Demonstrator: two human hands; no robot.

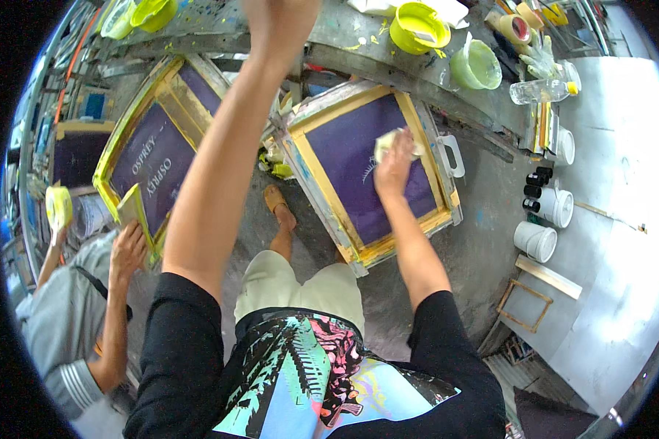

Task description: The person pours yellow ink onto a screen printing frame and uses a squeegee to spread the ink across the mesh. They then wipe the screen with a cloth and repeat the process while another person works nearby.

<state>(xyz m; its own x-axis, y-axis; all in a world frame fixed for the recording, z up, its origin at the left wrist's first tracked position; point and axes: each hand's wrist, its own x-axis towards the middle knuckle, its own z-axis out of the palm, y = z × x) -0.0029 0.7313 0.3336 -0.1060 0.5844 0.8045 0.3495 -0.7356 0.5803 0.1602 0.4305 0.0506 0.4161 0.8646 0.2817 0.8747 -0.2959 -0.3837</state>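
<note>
My right hand [395, 162] presses a crumpled pale cloth [389, 144] against the purple mesh of a screen-printing frame [337, 157]. The frame is bordered with yellow tape and leans tilted against the workbench. A small white design shows on the mesh beside the hand. Above the bench edge, my left hand [282, 22] is raised at the top of the picture; it is blurred and its fingers are cut off by the picture's edge. That forearm passes in front of a second purple screen frame [150, 157] on the left, with white lettering on it.
A co-worker's hand [128, 252] holds a flat, yellow-stained tool at the left screen; their other hand holds a yellow-smeared container [58, 208]. On the bench [329, 55] stand a yellow tub [419, 29], a pale green tub [476, 66] and a bottle [542, 91]. White buckets [536, 241] stand to the right.
</note>
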